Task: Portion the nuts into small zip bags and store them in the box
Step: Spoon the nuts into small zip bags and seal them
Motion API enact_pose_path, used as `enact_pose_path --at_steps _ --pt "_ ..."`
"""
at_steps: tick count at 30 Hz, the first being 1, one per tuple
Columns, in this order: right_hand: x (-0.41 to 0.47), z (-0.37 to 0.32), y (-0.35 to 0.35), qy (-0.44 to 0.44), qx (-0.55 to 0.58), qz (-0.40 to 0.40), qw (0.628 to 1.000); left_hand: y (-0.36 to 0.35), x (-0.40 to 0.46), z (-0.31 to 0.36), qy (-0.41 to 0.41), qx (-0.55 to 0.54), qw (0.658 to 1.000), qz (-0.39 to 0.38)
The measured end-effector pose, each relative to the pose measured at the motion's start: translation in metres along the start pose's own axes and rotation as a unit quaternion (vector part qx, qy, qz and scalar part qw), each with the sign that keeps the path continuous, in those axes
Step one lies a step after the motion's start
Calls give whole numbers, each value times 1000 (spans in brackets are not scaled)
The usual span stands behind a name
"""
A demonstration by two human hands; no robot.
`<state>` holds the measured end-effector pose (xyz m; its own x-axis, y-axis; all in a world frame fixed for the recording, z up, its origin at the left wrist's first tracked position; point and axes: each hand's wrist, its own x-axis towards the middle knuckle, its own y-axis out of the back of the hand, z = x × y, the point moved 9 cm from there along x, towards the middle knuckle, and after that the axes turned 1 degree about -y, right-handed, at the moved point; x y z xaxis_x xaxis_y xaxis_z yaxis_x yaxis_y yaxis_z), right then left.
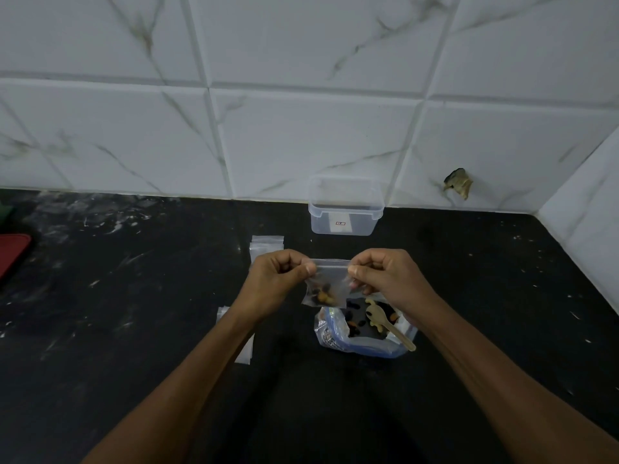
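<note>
I hold a small clear zip bag (330,283) up over the black counter, with a few dark and orange nuts in its bottom. My left hand (279,279) pinches its top left corner and my right hand (385,276) pinches its top right corner. Just below lies the large open bag of mixed nuts (361,329) with a wooden spoon (388,324) resting in it. The clear plastic box (345,209) stands open against the tiled wall, behind my hands.
A stack of empty small zip bags (266,246) lies behind my left hand, and more zip bags (243,349) show under my left forearm. A red object (13,256) sits at the counter's left edge. The tiled wall turns a corner at the right.
</note>
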<state>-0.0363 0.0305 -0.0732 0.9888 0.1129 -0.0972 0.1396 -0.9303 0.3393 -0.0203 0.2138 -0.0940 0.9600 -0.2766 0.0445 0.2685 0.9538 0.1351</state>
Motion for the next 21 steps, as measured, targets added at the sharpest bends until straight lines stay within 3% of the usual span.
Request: enact_pose_path --at_steps 6,13,21 --pt "13 3 -13 -41 14 -3 999 17 3 -7 15 17 999 24" --pt "32 12 -75 -95 -29 -90 991 48 8 -22 63 -28 995 76" --pt "81 36 -123 -167 23 -69 983 85 7 -65 115 -31 982 146"
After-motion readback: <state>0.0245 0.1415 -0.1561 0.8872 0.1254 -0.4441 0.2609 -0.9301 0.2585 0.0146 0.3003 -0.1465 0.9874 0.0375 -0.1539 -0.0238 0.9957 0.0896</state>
